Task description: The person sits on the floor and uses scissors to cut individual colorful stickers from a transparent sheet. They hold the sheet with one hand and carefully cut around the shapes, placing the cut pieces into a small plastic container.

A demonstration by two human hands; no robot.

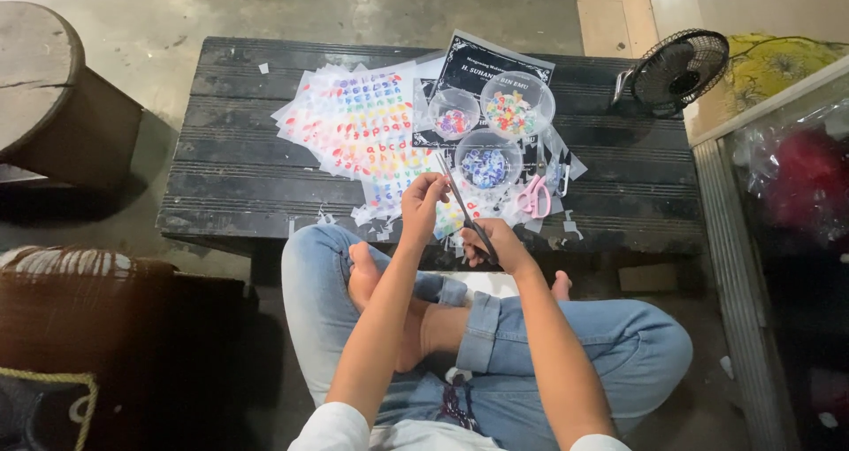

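My right hand [495,243] grips long dark-handled metal scissors [460,205], blades apart; my left hand [421,199] pinches a tiny sticker scrap [435,179] above the low black slatted wooden table [221,177]. Risk: blades nick my fingertips, or the scrap drops.

Piece pinched in left hand [421,200] too small to tell; scissors' [466,212] handles hidden in right hand [495,243].

1. Single head cam, worn by a seated person, looks steeply down over crossed legs.
2. Faces fwd toward the low dark surface [619,212], floor around it.
3. Close range; forearms fill lower-centre. No 2nd view.
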